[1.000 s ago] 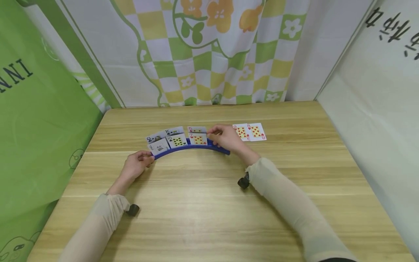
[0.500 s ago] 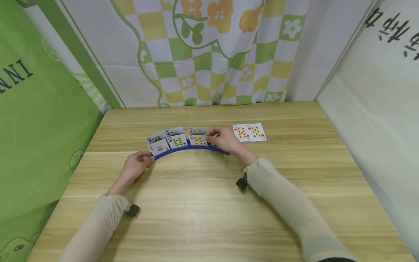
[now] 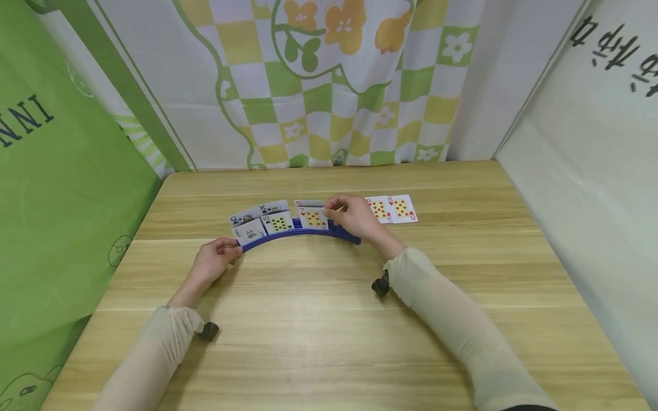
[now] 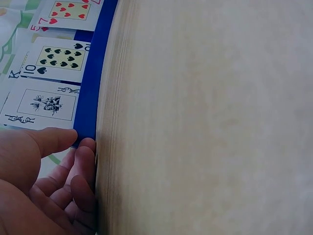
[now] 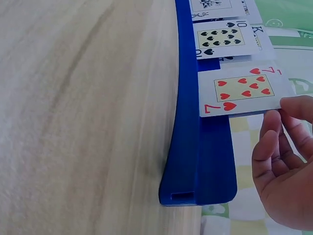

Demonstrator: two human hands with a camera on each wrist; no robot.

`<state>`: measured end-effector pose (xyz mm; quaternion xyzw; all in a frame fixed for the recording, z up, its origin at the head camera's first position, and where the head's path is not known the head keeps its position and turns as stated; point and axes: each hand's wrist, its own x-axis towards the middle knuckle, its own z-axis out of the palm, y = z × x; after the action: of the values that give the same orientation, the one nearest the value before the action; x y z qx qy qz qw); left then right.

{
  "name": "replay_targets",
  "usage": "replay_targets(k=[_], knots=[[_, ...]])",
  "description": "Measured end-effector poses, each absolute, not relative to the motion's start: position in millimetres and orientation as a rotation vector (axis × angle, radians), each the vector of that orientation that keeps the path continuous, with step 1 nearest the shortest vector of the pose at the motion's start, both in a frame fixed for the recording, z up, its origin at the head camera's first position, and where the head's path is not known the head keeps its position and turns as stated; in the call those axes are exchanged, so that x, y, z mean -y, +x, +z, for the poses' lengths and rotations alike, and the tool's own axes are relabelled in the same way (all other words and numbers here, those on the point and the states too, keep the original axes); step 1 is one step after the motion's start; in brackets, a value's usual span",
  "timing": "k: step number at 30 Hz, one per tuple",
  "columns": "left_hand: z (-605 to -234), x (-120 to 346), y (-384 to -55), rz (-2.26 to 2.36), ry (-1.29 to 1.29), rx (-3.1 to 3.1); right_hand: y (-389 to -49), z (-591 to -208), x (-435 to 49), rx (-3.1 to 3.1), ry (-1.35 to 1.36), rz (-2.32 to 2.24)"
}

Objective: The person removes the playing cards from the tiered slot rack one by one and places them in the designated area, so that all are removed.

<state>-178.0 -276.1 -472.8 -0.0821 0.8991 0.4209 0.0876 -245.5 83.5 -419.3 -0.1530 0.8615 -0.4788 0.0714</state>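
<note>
A curved blue card holder [image 3: 308, 232] stands on the table, bearing two rows of playing cards. My left hand [image 3: 213, 260] grips its left end, thumb on top in the left wrist view and fingers beneath. With thumb and fingers, my right hand [image 3: 354, 216] pinches the right edge of the seven of hearts [image 5: 244, 90], whose lower edge meets the front slot. A red five [image 3: 303, 202] shows just its top behind the seven. Further left in front are the ten of spades [image 3: 278, 222] and a joker [image 3: 250, 232], with a king [image 3: 275, 206] and queen [image 3: 245, 216] behind them.
Right of the holder, a nine of hearts [image 3: 378, 209] and an eight of hearts [image 3: 403, 208] lie face up, slightly overlapped. The wooden table [image 3: 319, 319] meets a checked curtain [image 3: 329, 114] at the back. A green fabric wall [image 3: 61, 188] borders the left side.
My right hand has taken the seven of hearts slightly upward and right, so it covers more of the five behind. My left hand stays on the holder's left end.
</note>
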Motion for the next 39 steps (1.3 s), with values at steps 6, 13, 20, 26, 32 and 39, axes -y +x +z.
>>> replay_targets(k=[6, 13, 20, 26, 32, 39], knots=[[-474.8, 276.1, -177.2, 1.239, -0.256, -2.677, -245.3, -416.9, -84.6, -2.619, -0.466, -1.456], [-474.8, 275.6, -177.2, 1.246, -0.262, -2.676, -243.9, -415.3, -85.8, -2.583, -0.478, -1.488], [-474.1, 275.6, -178.6, 1.258, -0.242, -2.675, -242.3, -411.9, -90.6, -2.547, -0.488, -1.495], [-472.3, 275.3, -178.7, 1.256, -0.247, -2.683, -243.7, -410.2, -101.0, -2.524, -0.445, -1.508], [-472.9, 275.8, -179.1, 1.256, -0.247, -2.684, -244.4, -409.6, -111.1, -2.508, -0.379, -1.519], [-474.8, 276.2, -179.1, 1.259, -0.252, -2.678, -245.5, -409.5, -121.9, -2.508, -0.327, -1.540]])
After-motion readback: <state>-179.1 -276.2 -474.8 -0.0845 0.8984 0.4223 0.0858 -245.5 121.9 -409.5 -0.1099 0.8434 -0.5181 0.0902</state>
